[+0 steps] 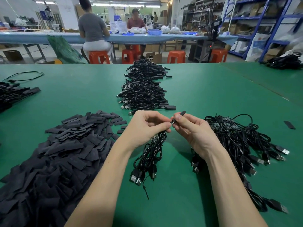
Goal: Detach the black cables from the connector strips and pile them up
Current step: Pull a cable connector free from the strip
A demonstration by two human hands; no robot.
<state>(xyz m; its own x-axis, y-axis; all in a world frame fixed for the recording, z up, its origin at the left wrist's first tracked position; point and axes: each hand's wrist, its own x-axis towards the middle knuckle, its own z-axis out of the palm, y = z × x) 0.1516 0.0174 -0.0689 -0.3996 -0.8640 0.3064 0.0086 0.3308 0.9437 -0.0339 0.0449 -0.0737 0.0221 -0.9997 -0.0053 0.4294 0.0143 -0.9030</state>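
My left hand (148, 126) grips a bundle of black USB cables (148, 158) that hangs from a connector strip down to the green table (82, 89). Its fingers are curled round the strip's top end. My right hand (191, 128) pinches a small black sleeve piece (181, 114) at the strip's end, right beside my left fingertips. A heap of black cables on connector strips (237, 138) lies to the right of my right hand. A long pile of detached black cables (144, 89) stretches away in the middle of the table.
A big heap of flat black sleeve pieces (65, 153) covers the table's left front. More cables lie at the far left (14, 95) and far right (285, 62). One loose sleeve (289, 125) lies at the right. People sit at a blue bench (49, 37) behind.
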